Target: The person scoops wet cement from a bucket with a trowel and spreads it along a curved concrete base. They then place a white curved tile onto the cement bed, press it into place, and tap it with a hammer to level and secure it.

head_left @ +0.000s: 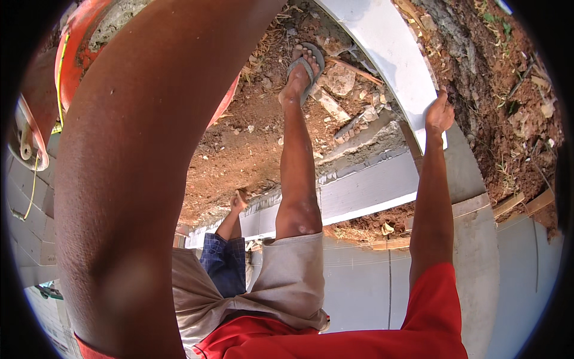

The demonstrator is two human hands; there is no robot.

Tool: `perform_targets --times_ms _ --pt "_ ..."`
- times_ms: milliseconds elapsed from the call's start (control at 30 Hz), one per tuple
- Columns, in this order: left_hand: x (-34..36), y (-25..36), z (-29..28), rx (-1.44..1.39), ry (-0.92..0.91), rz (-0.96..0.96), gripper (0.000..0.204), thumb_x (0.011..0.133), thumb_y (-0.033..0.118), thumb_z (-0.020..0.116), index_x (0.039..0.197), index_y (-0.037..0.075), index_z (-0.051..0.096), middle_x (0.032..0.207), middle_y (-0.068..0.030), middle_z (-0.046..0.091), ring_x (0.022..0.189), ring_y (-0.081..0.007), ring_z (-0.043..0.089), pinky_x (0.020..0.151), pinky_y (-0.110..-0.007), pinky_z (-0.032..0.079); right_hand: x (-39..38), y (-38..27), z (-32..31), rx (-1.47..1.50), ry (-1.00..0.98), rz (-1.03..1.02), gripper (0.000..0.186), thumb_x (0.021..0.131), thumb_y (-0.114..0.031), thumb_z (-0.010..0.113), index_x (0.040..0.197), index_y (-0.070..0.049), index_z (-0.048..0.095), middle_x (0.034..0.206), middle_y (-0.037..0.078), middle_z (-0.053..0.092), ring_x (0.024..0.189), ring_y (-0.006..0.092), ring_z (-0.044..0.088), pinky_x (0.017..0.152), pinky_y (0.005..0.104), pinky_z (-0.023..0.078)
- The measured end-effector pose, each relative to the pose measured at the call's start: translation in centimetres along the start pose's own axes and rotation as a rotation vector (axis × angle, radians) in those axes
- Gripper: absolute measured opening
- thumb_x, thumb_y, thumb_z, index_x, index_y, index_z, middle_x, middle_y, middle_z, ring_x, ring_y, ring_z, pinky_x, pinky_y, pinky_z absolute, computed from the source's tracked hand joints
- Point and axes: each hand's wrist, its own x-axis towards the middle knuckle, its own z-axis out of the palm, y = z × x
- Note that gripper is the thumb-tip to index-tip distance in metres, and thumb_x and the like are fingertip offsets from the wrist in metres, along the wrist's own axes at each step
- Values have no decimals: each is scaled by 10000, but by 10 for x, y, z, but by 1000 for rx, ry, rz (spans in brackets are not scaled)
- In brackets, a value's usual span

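My right hand, at the end of a red-sleeved arm, grips the near end of a long white slab-like block. The thumb lies along the block's right edge and the other fingers are mostly hidden. The block extends away past the top of the picture, with a patchy shadow on its face. My left arm fills the left side, and its hand lies beyond the upper edge. Below the white block runs a low course of pale blocks with rough grey mortar along its far edge.
My sandalled foot stands on reddish soil beside broken rubble. An orange-red container with a yellow cord sits far left. Another person's blue checked clothing shows behind my shorts. Wooden strips lie beside the soil at right.
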Motion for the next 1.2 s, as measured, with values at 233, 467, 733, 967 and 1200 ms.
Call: perform_targets --times_ms 233,467,733,967,1200 --pt "-7 -20 7 -139 90 -117 456 850 394 742 1096 9 753 1059 -202 755 968 -328 742 887 -427 578 -10 -9 -7 23 -9 17 854 1023 -669 335 1181 45 776 1217 309 724 1218 476 632 1105 519 422" --pt "-5 -16 7 -207 160 -141 391 882 324 709 1111 9 732 1057 -197 745 955 -317 738 884 -418 579 -11 -5 -2 30 12 -5 860 1028 -685 328 1194 29 778 1219 301 728 1216 474 636 1103 531 421" --pt "7 -11 7 -266 233 -135 319 918 244 672 1129 8 708 1055 -190 734 941 -304 732 880 -408 580 -16 -5 1 52 50 5 869 1048 -690 312 1158 26 792 1149 316 739 1151 495 663 1051 556 459" --pt "6 0 4 -332 403 -134 261 949 174 639 1144 7 687 1054 -184 724 929 -293 728 876 -399 581 -19 -8 -4 46 37 -29 791 1049 -647 331 1215 -21 786 1187 291 739 1181 487 657 1058 546 458" --pt "-73 86 12 -649 910 22 213 980 104 606 1159 6 666 1052 -178 714 916 -281 723 873 -391 581 -13 -1 6 44 25 5 770 1050 -638 347 1200 -27 792 1165 286 745 1142 488 667 1034 554 464"
